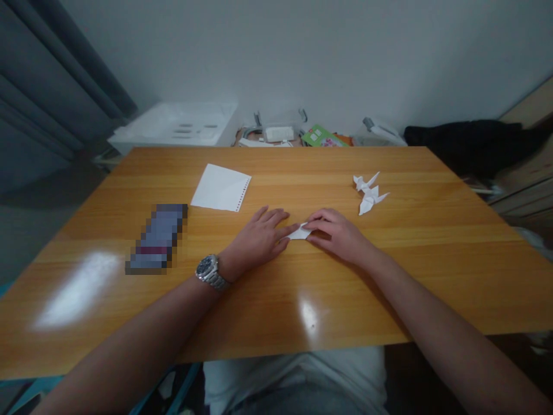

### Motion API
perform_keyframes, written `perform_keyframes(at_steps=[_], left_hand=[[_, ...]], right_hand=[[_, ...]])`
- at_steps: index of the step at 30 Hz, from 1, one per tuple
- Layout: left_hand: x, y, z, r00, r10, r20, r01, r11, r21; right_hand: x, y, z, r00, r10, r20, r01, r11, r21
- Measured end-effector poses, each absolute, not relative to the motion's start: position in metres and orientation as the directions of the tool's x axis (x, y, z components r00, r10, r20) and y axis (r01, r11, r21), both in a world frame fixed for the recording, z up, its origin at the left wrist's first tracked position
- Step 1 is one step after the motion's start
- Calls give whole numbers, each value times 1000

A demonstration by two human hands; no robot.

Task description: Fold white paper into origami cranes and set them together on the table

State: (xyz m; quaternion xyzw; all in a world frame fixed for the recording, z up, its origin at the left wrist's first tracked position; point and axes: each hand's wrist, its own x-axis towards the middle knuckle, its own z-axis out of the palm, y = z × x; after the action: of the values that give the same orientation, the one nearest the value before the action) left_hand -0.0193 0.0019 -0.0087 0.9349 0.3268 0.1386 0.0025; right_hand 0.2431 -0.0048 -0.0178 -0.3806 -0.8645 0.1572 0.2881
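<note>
A small piece of folded white paper (299,233) lies on the table between my hands. My left hand (261,237) rests with its fingers stretched and spread, the index fingertip on the paper's left part and the thumb at its near left edge. My right hand (339,235) has its thumb and fingers closed on the paper's right end, hiding that part. On my left wrist sits a metal watch (211,272). Beyond my right hand lie two white folded paper cranes (368,193), close together.
A white sheet (221,187) with a perforated edge lies at the back left of the wooden table (276,300). A blurred-out phone-like device (158,236) is left of my left hand. Behind the table are a white tray-like container (181,124) and a green booklet (323,136).
</note>
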Motion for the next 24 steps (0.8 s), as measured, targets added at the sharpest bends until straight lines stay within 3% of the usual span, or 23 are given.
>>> perform_keyframes(at_steps=[8, 14, 24], left_hand=[[-17, 2, -6, 776, 568, 274, 572, -817, 74], [-14, -2, -2, 753, 605, 260, 599, -793, 111], [-9, -2, -12, 678, 671, 300, 586, -740, 330]], right_hand=[[239, -5, -19, -604, 709, 364, 533, 699, -477], [234, -9, -17, -584, 710, 395, 533, 702, -473], [232, -10, -18, -532, 760, 372, 518, 640, -567]])
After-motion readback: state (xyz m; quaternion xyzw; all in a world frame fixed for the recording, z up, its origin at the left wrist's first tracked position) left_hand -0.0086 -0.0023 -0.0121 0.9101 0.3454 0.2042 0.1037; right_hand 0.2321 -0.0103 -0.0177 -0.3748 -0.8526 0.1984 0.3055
